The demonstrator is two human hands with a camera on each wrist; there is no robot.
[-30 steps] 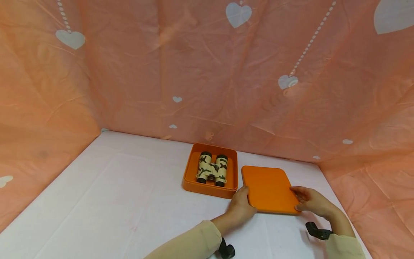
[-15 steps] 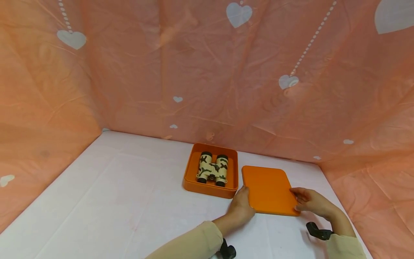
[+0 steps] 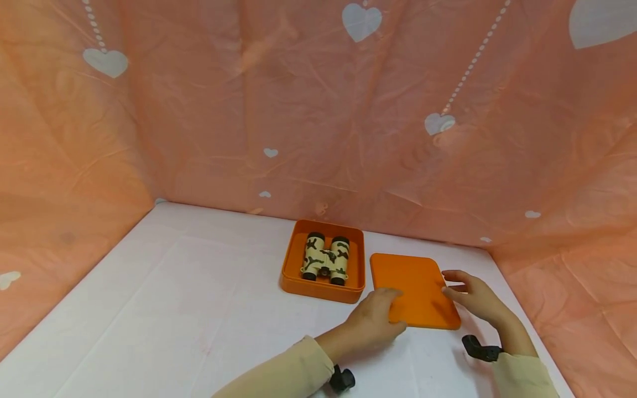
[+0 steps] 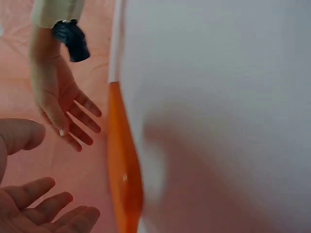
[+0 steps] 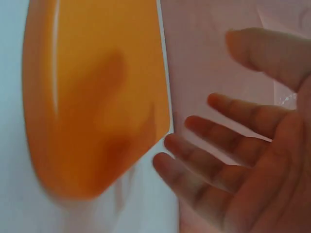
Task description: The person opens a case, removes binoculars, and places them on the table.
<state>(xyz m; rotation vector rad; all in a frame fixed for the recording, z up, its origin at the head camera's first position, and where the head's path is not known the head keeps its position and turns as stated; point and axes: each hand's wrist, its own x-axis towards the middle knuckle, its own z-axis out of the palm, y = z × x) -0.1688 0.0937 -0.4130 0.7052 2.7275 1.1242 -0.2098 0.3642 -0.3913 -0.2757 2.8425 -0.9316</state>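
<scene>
In the head view, the left hand point(image 3: 372, 321) hides from us the near left corner of the orange lid point(image 3: 410, 271), and the bottom edge cuts off both sleeves point(image 3: 286, 371). In the right wrist view, we find the orange lid blurred and cropped at the top, and the right hand point(image 5: 267, 170) cut by the right edge.

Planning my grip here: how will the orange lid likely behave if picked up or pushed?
The orange lid is probably stiff, as its face looks flat and its outline even. The bright streak along its edge suggests a smooth, perhaps slippery surface. Lying broad and low on the white tabletop, it would likely slide rather than roll or tip.
</scene>
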